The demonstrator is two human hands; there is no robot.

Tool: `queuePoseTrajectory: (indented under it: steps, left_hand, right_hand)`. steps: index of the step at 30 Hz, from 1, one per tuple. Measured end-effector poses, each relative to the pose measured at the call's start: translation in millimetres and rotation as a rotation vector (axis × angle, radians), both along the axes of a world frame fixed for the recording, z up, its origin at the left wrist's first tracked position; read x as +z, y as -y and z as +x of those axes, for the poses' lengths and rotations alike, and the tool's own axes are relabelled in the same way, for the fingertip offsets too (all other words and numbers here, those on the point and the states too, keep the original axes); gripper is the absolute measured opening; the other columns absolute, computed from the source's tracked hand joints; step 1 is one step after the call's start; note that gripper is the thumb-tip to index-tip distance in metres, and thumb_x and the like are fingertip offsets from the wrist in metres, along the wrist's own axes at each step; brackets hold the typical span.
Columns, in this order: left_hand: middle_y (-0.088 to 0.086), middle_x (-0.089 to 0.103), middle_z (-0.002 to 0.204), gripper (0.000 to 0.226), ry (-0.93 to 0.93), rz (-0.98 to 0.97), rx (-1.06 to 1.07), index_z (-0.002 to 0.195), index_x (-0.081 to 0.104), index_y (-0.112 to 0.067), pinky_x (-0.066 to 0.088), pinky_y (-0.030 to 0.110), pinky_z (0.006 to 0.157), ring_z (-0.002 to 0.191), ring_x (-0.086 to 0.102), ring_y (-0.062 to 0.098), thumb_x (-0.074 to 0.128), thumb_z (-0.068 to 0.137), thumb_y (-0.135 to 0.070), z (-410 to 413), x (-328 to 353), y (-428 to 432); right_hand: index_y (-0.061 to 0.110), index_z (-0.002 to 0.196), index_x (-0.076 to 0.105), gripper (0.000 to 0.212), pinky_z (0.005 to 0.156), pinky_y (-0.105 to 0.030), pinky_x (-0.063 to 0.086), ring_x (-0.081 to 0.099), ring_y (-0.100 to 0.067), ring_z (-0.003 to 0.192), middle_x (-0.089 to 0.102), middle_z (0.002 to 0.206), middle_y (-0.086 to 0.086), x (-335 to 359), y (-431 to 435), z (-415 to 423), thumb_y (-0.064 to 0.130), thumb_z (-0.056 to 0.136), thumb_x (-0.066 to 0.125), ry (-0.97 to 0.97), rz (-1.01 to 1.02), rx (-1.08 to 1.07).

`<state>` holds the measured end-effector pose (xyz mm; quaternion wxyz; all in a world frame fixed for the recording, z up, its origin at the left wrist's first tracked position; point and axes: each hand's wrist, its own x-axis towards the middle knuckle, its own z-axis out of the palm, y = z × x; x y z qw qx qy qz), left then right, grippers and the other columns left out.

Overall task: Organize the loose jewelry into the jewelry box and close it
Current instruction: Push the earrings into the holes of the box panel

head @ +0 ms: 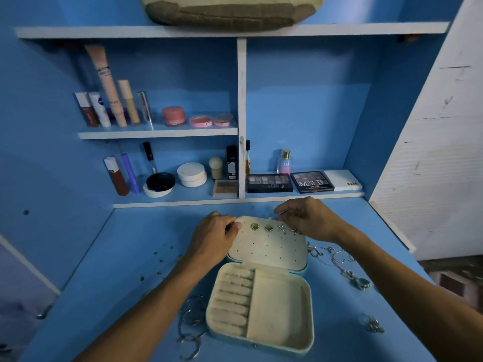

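- Nearest me, a heap of thin silver bangles (pixel 190 325) is lying on the blue desk top (pixel 117 257), right against the left front corner of the pale teal, cream-lined jewelry box (pixel 261 341).
- The box is sitting open mid-desk, base toward me and lid (pixel 269 253) folded back away from me.
- The base is holding nothing I can see: padded ring rolls (pixel 232 299) are running down its left side, and one plain compartment (pixel 277 309) is lying bare on the right.
- The lid's perforated cream panel is carrying four earrings in its top row: two green square studs (pixel 254 227) and two silver star-shaped studs (pixel 281 228).
- My left hand (pixel 214 239) is gripping the lid's far left corner, thumb on the panel.
- My right hand (pixel 311 220) is working at the far right corner over the outer star stud; I cannot tell whether it is pinching the stud or only the panel's edge.
- Right of the box, tangled silver chains and hoops (pixel 337 259) are trailing toward a pendant (pixel 362 283), and a small silver cluster (pixel 372 323) is lying nearer me.
- I am judging everything light. The chains look limp and likely to snag, so I would pinch them near the pendant. The bangles look stiff and slippery, best hooked through together. The studs are tiny, so I would take them by the face.
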<state>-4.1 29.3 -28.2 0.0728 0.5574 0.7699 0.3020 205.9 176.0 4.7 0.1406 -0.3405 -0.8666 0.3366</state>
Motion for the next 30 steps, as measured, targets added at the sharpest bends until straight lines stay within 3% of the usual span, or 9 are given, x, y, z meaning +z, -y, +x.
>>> queuePoseTrajectory:
  steps: [3, 7, 11, 15, 21, 30]
  left_hand:
    - [0.006, 0.06, 0.093, 0.029, -0.027, -0.052, 0.006, 0.101, 0.073, -0.015, 0.051, 0.039, 0.08, 0.089, 0.06, 0.023, 0.051, 0.103, -0.035, 0, -3, 0]
    - [0.007, 0.063, 0.096, 0.03, -0.003, -0.053, 0.01, 0.104, 0.073, -0.014, 0.051, 0.039, 0.084, 0.093, 0.061, 0.023, 0.05, 0.103, -0.032, -1, -3, 0]
    - [0.005, 0.065, 0.096, 0.025, 0.019, -0.027, -0.002, 0.106, 0.074, -0.017, 0.051, 0.038, 0.084, 0.094, 0.061, 0.02, 0.053, 0.102, -0.031, 0, -1, 6]
    - [-0.012, 0.061, 0.085, 0.018, 0.035, 0.063, -0.018, 0.1, 0.074, -0.019, 0.049, 0.028, 0.078, 0.086, 0.062, 0.011, 0.057, 0.1, -0.025, -5, 6, 19]
    - [-0.008, 0.071, 0.096, 0.013, 0.056, 0.197, 0.108, 0.101, 0.075, -0.022, 0.053, 0.026, 0.079, 0.083, 0.065, 0.003, 0.063, 0.098, -0.023, -49, 5, 73]
    - [-0.012, 0.062, 0.085, 0.01, -0.031, 0.26, 0.2, 0.099, 0.072, -0.027, 0.054, 0.033, 0.068, 0.072, 0.061, 0.008, 0.063, 0.098, -0.023, -74, -25, 142]
  right_hand:
    - [0.02, 0.123, 0.069, 0.03, 0.08, -0.003, 0.047, 0.068, -0.004, 0.096, 0.075, 0.108, 0.006, -3, 3, -1, 0.01, 0.098, 0.056, 0.06, 0.041, 0.021]
    - [0.02, 0.124, 0.068, 0.031, 0.096, -0.021, 0.052, 0.067, -0.007, 0.103, 0.074, 0.11, 0.008, -3, 5, 0, 0.007, 0.098, 0.054, 0.092, 0.048, 0.023]
    - [0.021, 0.122, 0.069, 0.03, 0.098, -0.026, 0.053, 0.065, -0.007, 0.102, 0.073, 0.109, 0.01, 0, 7, -1, 0.008, 0.099, 0.054, 0.115, 0.081, 0.026]
    - [0.019, 0.117, 0.071, 0.031, 0.096, -0.032, 0.054, 0.066, -0.012, 0.099, 0.073, 0.11, 0.006, 0, 12, -4, 0.006, 0.095, 0.054, 0.088, 0.202, 0.002]
    - [0.018, 0.112, 0.075, 0.025, 0.086, -0.024, 0.052, 0.066, -0.012, 0.093, 0.072, 0.108, 0.004, 6, 44, -39, 0.009, 0.093, 0.061, -0.047, 0.393, 0.103]
    - [0.026, 0.097, 0.077, 0.012, 0.072, -0.011, 0.044, 0.055, 0.007, 0.067, 0.064, 0.086, 0.017, -6, 93, -104, 0.019, 0.088, 0.074, -0.026, 0.324, 0.382]
